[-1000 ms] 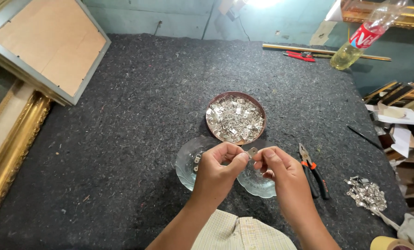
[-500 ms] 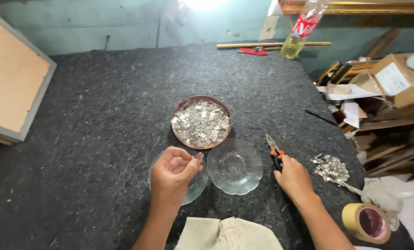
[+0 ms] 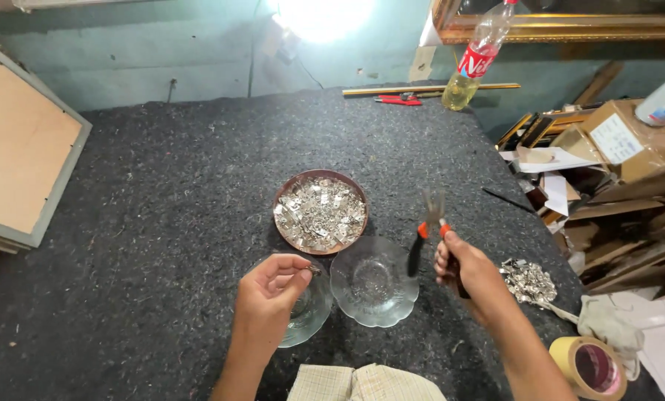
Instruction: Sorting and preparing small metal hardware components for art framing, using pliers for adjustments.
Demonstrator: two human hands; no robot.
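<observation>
Currently the right hand (image 3: 470, 271) has its grip closed around the pliers (image 3: 430, 223), raised beside the empty glass bowl (image 3: 374, 281), while the left hand (image 3: 269, 297) pinches a small metal clip (image 3: 314, 269) over the other bowl; judged next: bring the plier tips onto that clip.

Our dark felt surface (image 3: 161, 186) and its load

On it we see a brown bowl (image 3: 320, 212) of metal bits, two glass dishes (image 3: 373, 281), a metal heap (image 3: 529, 281), a tape roll (image 3: 591, 367), a bottle (image 3: 475, 61) and a wooden frame (image 3: 20, 145).
</observation>
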